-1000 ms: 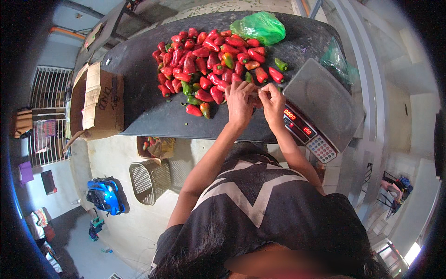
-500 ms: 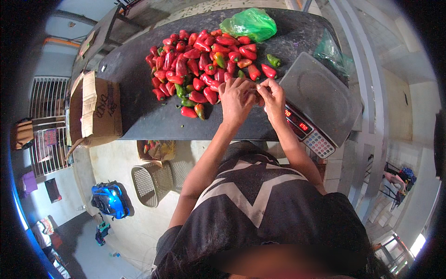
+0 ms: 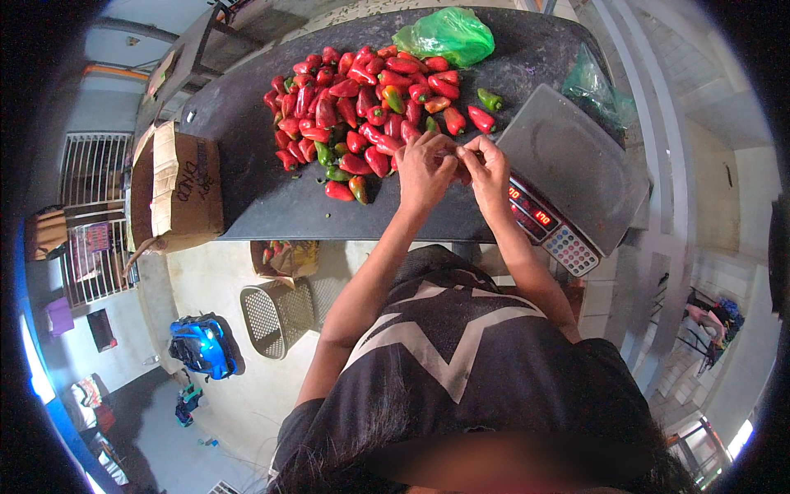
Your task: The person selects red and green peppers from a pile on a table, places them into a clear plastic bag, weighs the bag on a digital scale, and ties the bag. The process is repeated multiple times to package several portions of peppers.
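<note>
My left hand (image 3: pixel 425 170) and my right hand (image 3: pixel 488 167) meet above the near side of the dark table. Fingers on both are closed in a pinch, and whatever lies between them is mostly hidden and too small to name. Just beyond my left hand spreads a heap of red peppers (image 3: pixel 346 103), with a few green ones among them. A single green pepper (image 3: pixel 489 100) and a red pepper (image 3: pixel 481 119) lie off the heap's right side. Close to my right hand sits a grey digital scale (image 3: pixel 568 156) with a lit red display and a keypad.
A green plastic bag (image 3: pixel 448 37) rests at the table's far edge, and a clear plastic bag (image 3: pixel 592 90) lies behind the scale. An open cardboard box (image 3: pixel 193 193) stands at the left. Below are a plastic basket (image 3: pixel 280 321) and a blue bag (image 3: pixel 202 346) on the floor.
The whole view has shifted slightly, so the table and scale sit a little higher and further right. My hands stay together with their fingers pinched.
</note>
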`<state>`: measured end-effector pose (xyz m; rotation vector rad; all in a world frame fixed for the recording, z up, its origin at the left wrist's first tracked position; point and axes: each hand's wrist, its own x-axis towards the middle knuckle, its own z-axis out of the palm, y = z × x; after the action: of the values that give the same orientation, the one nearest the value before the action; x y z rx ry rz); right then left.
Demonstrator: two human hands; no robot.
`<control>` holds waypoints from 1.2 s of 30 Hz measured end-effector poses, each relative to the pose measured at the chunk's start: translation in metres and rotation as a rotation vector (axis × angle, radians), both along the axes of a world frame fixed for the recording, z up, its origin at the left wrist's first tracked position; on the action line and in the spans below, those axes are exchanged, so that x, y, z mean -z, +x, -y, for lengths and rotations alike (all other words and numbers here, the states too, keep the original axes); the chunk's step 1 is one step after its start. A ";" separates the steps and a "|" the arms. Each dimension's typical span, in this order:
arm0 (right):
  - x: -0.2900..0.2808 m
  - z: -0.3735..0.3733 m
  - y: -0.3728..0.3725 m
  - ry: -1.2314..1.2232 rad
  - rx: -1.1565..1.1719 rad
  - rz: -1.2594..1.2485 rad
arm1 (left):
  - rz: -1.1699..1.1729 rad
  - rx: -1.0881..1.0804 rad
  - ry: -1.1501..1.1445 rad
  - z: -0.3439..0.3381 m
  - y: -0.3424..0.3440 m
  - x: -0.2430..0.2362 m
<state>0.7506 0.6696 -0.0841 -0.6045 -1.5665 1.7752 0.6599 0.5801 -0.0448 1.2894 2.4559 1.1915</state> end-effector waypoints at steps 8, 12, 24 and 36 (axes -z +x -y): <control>0.008 -0.004 0.008 -0.036 0.048 0.076 | -0.005 0.078 0.012 -0.003 0.000 0.015; 0.002 -0.008 -0.002 -0.054 0.047 -0.042 | -0.042 0.136 0.050 0.002 -0.007 0.007; 0.000 0.001 -0.029 -0.020 -0.286 0.082 | 0.092 0.017 0.038 0.040 -0.025 0.004; -0.046 0.044 -0.078 1.231 -0.371 0.670 | 0.160 0.347 0.134 0.078 -0.118 0.017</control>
<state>0.6724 0.6255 -0.0378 -0.2633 -2.9187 0.4721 0.5423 0.5016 -0.0619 1.5119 1.9687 1.3206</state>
